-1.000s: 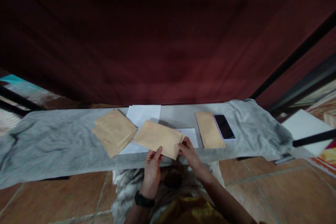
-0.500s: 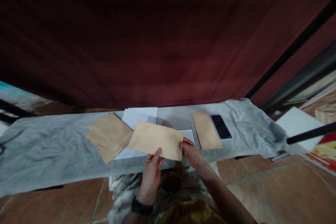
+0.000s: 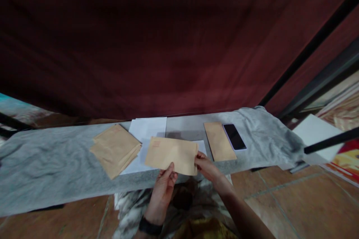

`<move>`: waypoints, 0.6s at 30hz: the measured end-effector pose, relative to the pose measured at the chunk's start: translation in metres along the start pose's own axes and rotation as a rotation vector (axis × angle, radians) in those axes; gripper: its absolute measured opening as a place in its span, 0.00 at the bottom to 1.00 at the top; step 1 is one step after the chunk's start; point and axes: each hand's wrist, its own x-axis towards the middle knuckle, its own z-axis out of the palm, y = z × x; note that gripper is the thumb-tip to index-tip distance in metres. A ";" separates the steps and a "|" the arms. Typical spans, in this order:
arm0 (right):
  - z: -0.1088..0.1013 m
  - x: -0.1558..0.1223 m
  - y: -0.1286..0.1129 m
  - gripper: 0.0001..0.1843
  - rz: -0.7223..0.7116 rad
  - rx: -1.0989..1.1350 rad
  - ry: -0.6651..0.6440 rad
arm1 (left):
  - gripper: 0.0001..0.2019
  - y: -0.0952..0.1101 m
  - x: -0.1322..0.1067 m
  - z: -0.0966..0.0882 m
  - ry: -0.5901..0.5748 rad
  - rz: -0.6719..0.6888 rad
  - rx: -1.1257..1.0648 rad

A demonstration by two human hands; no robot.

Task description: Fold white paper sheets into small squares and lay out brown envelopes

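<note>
A tan paper envelope (image 3: 171,155) with small red print in its upper left corner is held up in front of me. My left hand (image 3: 166,183) pinches its lower edge, thumb on top. At its right end, my right hand (image 3: 206,166) grips the short side, the fingers partly hidden behind the paper. White paper sheets (image 3: 147,129) lie beneath and behind the envelope. To the left rests a loose pile of tan envelopes (image 3: 116,147). One more tan envelope (image 3: 220,140) lies on the right, beside a dark-screened phone (image 3: 235,136).
A grey cloth (image 3: 56,157) covers the long narrow table. Behind it hangs a dark red curtain (image 3: 179,63). Black metal bars (image 3: 305,52) stand at the right, near a white box-like object (image 3: 318,134). Tiled floor (image 3: 303,194) shows below.
The envelope has shifted slightly right and down in the view and lies more level. Both hands keep their hold on it.
</note>
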 end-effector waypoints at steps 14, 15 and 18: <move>-0.016 0.001 -0.022 0.07 -0.265 -0.311 0.110 | 0.17 -0.001 -0.016 -0.011 -0.306 0.677 1.079; -0.017 -0.003 -0.026 0.06 -0.242 -0.300 0.070 | 0.22 0.003 -0.016 -0.008 -0.338 0.909 1.270; -0.019 -0.015 -0.034 0.05 -0.142 -0.263 -0.051 | 0.39 0.013 -0.009 0.002 -0.426 1.365 1.743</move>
